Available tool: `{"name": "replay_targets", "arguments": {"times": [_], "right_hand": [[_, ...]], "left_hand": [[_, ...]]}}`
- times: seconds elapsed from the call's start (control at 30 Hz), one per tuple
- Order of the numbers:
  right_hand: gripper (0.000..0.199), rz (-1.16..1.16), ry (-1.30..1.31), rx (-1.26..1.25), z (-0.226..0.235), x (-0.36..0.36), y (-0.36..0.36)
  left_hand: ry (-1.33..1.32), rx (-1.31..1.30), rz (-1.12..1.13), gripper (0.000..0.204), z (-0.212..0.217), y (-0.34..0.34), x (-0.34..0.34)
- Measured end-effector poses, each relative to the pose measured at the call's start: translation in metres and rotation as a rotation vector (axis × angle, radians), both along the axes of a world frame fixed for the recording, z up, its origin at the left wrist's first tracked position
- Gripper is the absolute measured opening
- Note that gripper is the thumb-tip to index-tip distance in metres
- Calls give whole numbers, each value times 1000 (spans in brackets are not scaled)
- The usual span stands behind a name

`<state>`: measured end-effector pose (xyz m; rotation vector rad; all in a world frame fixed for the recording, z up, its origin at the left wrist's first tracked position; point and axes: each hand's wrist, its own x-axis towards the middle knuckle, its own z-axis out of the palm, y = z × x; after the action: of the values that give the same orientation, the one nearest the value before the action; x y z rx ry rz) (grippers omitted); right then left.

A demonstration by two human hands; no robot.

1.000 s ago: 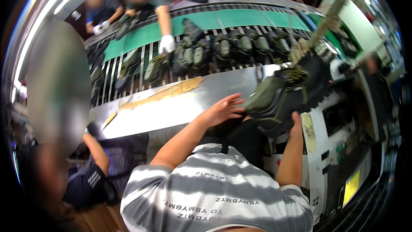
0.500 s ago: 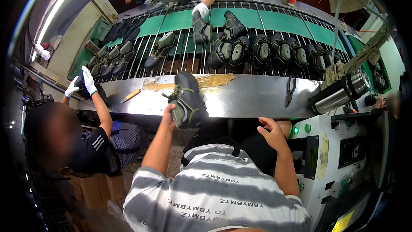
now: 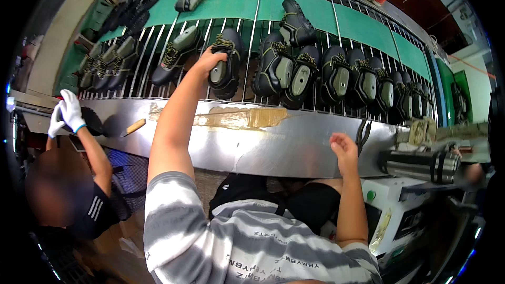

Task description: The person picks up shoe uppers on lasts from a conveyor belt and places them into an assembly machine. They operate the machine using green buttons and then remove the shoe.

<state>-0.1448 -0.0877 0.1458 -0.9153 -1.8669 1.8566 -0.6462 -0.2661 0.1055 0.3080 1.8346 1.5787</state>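
Note:
My left hand (image 3: 210, 62) reaches far over the metal bench and is closed on a black shoe (image 3: 231, 47). That shoe has yellow-flecked laces and a grey-green block filling its opening; it is on or just above the roller rack (image 3: 247, 73), toe pointing away. My right hand (image 3: 343, 150) hovers over the bench's right part with loosely bent fingers and nothing in it, near dark-handled pliers (image 3: 363, 134). Right of the held shoe stands another black shoe (image 3: 272, 66), first of several in a row. To its left lies a tilted shoe (image 3: 179, 55).
A steel flask (image 3: 421, 165) lies at the bench's right end. A wooden-handled tool (image 3: 134, 127) and brown tape (image 3: 242, 118) are on the bench (image 3: 294, 142). At left, a co-worker's white-gloved hands (image 3: 68, 113) hold something dark. A green belt (image 3: 310, 10) crosses the rack, carrying shoes.
My left hand has carried the shoe forward from over the bench to the rack. The shoe in the far person's gloved hand is now on the belt, farther left. My view has shifted.

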Motion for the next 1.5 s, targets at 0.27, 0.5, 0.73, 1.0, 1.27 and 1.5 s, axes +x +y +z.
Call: {"name": "replay_targets", "arguments": {"times": [0.27, 0.5, 0.73, 1.0, 1.27, 1.5], "right_hand": [[57, -3, 27, 207, -12, -250, 206], [97, 234, -439, -49, -94, -404, 326], [95, 34, -222, -117, -72, -426, 283], [89, -164, 59, 26, 77, -311, 230], [92, -419, 102, 50, 133, 31, 16], [101, -1079, -23, 82, 121, 290, -169]], "left_hand": [[163, -123, 15, 85, -8, 48, 28], [162, -104, 82, 83, -15, 46, 34], [101, -51, 86, 77, -6, 46, 39], [175, -33, 80, 77, -20, 52, 33], [1187, 112, 490, 25, -7, 39, 133], [507, 259, -329, 6, -87, -14, 333]]}}
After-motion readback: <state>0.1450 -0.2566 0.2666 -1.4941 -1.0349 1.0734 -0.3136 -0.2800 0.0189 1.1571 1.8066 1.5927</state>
